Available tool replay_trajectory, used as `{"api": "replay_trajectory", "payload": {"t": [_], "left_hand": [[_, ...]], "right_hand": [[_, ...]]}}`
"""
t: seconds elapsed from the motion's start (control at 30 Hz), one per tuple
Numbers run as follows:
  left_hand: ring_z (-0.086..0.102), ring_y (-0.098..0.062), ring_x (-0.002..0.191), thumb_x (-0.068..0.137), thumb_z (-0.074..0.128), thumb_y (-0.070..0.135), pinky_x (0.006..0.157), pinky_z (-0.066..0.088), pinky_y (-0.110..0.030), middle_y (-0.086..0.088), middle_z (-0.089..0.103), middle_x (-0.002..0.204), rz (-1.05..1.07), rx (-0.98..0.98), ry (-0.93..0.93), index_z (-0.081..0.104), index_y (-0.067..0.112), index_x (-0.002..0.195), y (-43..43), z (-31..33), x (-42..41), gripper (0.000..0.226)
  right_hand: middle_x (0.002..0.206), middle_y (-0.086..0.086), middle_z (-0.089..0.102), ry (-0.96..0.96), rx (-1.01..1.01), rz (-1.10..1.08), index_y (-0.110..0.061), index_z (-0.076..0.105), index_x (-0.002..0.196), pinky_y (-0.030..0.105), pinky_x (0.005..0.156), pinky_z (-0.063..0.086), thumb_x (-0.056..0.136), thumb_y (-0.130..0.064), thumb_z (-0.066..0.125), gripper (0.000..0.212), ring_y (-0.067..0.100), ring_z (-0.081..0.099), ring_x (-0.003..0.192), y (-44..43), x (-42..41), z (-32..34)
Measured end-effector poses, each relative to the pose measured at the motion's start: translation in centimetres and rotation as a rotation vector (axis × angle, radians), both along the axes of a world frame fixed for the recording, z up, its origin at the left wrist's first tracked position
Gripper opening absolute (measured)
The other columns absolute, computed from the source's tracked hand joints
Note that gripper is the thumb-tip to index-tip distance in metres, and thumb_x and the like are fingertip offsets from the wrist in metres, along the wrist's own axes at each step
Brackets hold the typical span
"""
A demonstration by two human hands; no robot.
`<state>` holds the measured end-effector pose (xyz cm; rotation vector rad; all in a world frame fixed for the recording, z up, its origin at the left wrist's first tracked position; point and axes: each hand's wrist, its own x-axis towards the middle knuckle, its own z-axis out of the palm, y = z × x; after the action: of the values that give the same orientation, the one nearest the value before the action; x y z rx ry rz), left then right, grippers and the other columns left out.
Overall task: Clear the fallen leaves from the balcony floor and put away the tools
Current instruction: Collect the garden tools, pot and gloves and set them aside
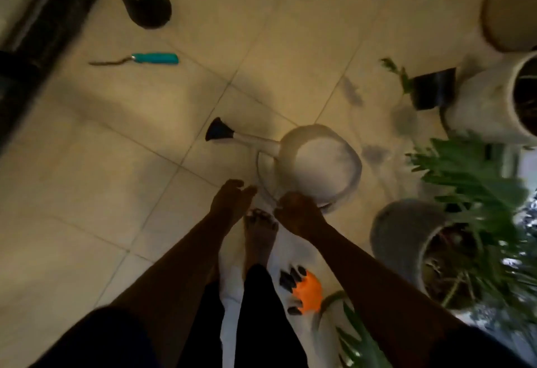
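The right hand (pixel 300 213) curls its fingers round the near edge of the white round plastic watering can (pixel 322 164), the left hand (pixel 232 197) hangs loose and empty just left of that edge, and a teal-handled metal trowel (pixel 145 59) lies on the beige tiled floor (pixel 87 164) well beyond the can's black-tipped spout.

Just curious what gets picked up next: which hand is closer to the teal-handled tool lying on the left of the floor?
Left. The teal-handled tool lies ahead and left of the left hand; the right hand is farther off, at the watering can.
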<state>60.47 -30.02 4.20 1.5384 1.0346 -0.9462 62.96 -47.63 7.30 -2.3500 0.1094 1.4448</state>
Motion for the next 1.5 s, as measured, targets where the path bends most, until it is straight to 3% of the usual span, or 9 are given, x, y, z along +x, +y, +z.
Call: {"api": "replay_trajectory", "payload": {"t": [0.13,0.27,0.47,0.67,0.83,1.1,1.3,1.37,1.5], "left_hand": [[0.058,-0.039,0.129,0.094,0.073,0.041,0.106,0.052,-0.053,-0.017,0.051,0.151,0.045,0.033,-0.002,0.035,0.016,0.156,-1.9,-7.4,1.8,0.076],[0.058,-0.038,0.123,0.096,0.07,0.04,0.102,0.055,-0.055,-0.014,0.051,0.143,0.055,-0.024,0.008,0.028,0.016,0.158,-2.6,-12.0,4.6,0.078],[0.072,-0.031,0.098,0.088,0.079,0.021,0.083,0.065,-0.05,-0.014,0.073,0.11,0.013,-0.069,-0.102,0.067,0.011,0.118,-1.5,-12.2,6.2,0.033],[0.075,-0.029,0.093,0.1,0.07,0.017,0.082,0.065,-0.042,-0.014,0.075,0.103,0.163,-0.069,-0.225,0.07,0.006,0.107,4.9,-0.2,8.7,0.013],[0.075,-0.023,0.083,0.099,0.071,0.021,0.065,0.065,-0.031,-0.013,0.077,0.098,0.356,0.052,-0.216,0.072,-0.001,0.11,14.2,15.5,9.7,0.025],[0.056,-0.015,0.056,0.103,0.061,0.021,0.053,0.054,-0.025,-0.006,0.062,0.068,0.875,0.105,-0.445,0.069,0.004,0.11,23.8,47.3,5.0,0.02],[0.056,-0.011,0.047,0.102,0.064,0.026,0.048,0.054,-0.023,-0.005,0.058,0.07,1.342,0.098,-0.558,0.064,0.01,0.102,27.7,63.0,-7.5,0.015],[0.065,-0.012,0.055,0.102,0.064,0.024,0.052,0.059,-0.024,-0.007,0.062,0.078,1.499,0.071,-0.607,0.064,0.009,0.104,29.4,65.6,-13.3,0.015],[0.072,-0.015,0.063,0.102,0.063,0.019,0.057,0.063,-0.027,-0.009,0.072,0.074,1.756,0.078,-0.68,0.063,0.008,0.094,31.7,68.3,-24.7,0.014]], "right_hand": [[0.142,0.019,0.048,0.025,-0.047,0.208,-0.007,0.041,0.149,0.048,0.106,0.044,0.104,-0.037,0.054,0.056,0.038,0.048,0.133,0.8,-2.4,-8.9],[0.144,0.016,0.045,-0.102,-0.161,0.278,-0.011,0.019,0.159,0.048,0.101,0.05,0.102,-0.041,0.057,0.075,0.037,0.051,0.131,2.3,-2.5,-13.2],[0.118,0.007,0.068,-0.416,-0.134,0.438,-0.016,0.047,0.138,0.042,0.095,0.049,0.1,-0.03,0.055,0.041,0.033,0.064,0.112,2.5,-1.3,-12.6],[0.095,0.008,0.064,-0.51,0.155,0.325,-0.015,0.061,0.099,0.044,0.08,0.054,0.094,-0.038,0.062,0.023,0.032,0.058,0.102,4.2,1.9,-3.6],[0.094,0.002,0.061,-0.322,0.387,0.304,-0.02,0.059,0.1,0.037,0.073,0.048,0.091,-0.054,0.056,0.035,0.028,0.062,0.093,9.7,6.6,8.9],[0.107,0.014,0.072,-0.665,0.665,0.405,-0.008,0.068,0.12,0.042,0.08,0.054,0.094,-0.05,0.046,0.053,0.037,0.068,0.099,21.4,10.2,38.1],[0.086,0.007,0.073,-0.883,0.813,0.703,-0.012,0.073,0.1,0.032,0.066,0.054,0.09,-0.041,0.059,0.034,0.029,0.07,0.077,30.9,3.8,55.9],[0.072,0.004,0.068,-0.86,0.9,0.836,-0.017,0.067,0.085,0.032,0.055,0.046,0.085,-0.04,0.057,0.025,0.03,0.065,0.066,34.0,0.3,58.6],[0.076,0.004,0.064,-0.664,0.992,1.182,-0.02,0.057,0.084,0.039,0.062,0.043,0.09,-0.035,0.067,0.018,0.031,0.061,0.073,40.5,-6.8,60.4]]}}
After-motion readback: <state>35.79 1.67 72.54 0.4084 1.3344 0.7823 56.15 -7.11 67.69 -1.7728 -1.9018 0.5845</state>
